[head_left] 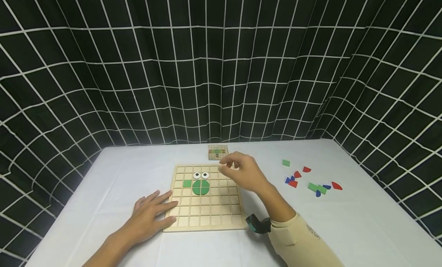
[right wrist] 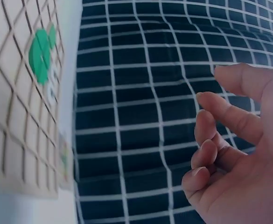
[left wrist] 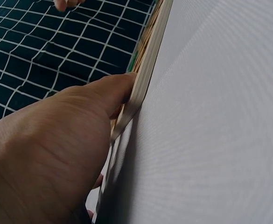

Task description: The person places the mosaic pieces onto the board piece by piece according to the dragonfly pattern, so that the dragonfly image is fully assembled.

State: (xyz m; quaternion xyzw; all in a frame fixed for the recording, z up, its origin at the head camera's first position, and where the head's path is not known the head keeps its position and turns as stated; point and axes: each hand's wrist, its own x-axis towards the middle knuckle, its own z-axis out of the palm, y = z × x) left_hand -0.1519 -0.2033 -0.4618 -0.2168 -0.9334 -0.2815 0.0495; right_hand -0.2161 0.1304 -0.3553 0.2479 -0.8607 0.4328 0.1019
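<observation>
A wooden grid board (head_left: 214, 211) lies on the white table. On it sit a green disc made of quarter pieces (head_left: 201, 187), a green square tile (head_left: 187, 183) and two round eye tiles (head_left: 201, 175). My left hand (head_left: 148, 218) rests its spread fingers on the board's left edge; in the left wrist view its thumb (left wrist: 120, 86) lies against the rim. Raised over the board's upper right corner is my right hand (head_left: 245, 173). The right wrist view shows its fingers (right wrist: 220, 109) loosely bent, thumb and index apart, with nothing between them.
Just behind the board lies a small pattern card (head_left: 211, 156). Loose pieces are scattered to the right: green squares (head_left: 286, 163), red quarter pieces (head_left: 336, 186) and blue pieces (head_left: 318, 193). A black curtain with white grid lines (head_left: 193, 75) encloses the table.
</observation>
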